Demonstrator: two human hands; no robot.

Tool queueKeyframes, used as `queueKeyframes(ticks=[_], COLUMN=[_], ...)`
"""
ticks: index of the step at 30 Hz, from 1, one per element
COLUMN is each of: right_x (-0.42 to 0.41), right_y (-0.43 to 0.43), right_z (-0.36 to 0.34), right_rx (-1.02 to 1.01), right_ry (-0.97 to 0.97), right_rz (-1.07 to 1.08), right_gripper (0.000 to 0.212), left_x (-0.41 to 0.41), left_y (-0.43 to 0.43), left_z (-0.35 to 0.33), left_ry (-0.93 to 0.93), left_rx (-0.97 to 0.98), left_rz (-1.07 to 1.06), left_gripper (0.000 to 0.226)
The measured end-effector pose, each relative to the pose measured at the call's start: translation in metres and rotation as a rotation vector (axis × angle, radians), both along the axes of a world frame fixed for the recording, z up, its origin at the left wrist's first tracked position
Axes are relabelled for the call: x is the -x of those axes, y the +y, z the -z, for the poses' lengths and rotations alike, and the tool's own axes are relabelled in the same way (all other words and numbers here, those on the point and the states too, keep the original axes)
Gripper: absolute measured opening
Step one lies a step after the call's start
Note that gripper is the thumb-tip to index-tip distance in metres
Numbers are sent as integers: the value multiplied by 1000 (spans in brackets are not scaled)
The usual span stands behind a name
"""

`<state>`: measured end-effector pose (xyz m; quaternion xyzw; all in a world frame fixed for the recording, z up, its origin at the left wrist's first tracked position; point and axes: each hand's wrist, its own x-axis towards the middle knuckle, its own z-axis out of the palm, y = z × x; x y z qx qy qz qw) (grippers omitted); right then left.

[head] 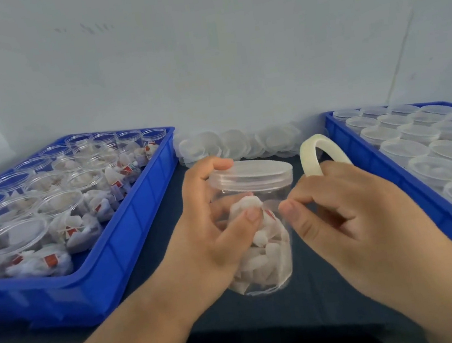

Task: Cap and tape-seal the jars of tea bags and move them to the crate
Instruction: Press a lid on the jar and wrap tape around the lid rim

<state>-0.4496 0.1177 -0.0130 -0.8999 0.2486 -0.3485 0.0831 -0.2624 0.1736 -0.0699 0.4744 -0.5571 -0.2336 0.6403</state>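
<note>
Dead centre, the left hand grips the capped jar — right hand at its 3 o'clock, roll of tape hooked on curled fingers, thumb and forefinger pinched; blue crate of capped jars further toward 3 o'clock

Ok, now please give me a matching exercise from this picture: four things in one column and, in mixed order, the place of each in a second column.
Things:
1 tape roll
2 lidded jar
3 loose lids
4 open jars

Places:
A in the left blue crate
B in the left hand
C on the table by the wall
D in the right hand

Pairs: 1-D; 2-B; 3-C; 4-A
</note>
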Motion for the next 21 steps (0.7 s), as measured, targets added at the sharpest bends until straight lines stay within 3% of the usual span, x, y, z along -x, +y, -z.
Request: queueKeyframes(ticks=[8,21], right_x=[1,-1], right_y=[16,15], right_z=[-7,-2], right_rx=[35,7], right_ry=[-115,-170], right_rz=[18,-6], right_gripper=[25,30], left_x=[16,29], left_y=[24,30], left_z=[-13,-25], left_ry=[-11,-36], left_rx=[1,21], left_rz=[48,-74], left_gripper=[63,61])
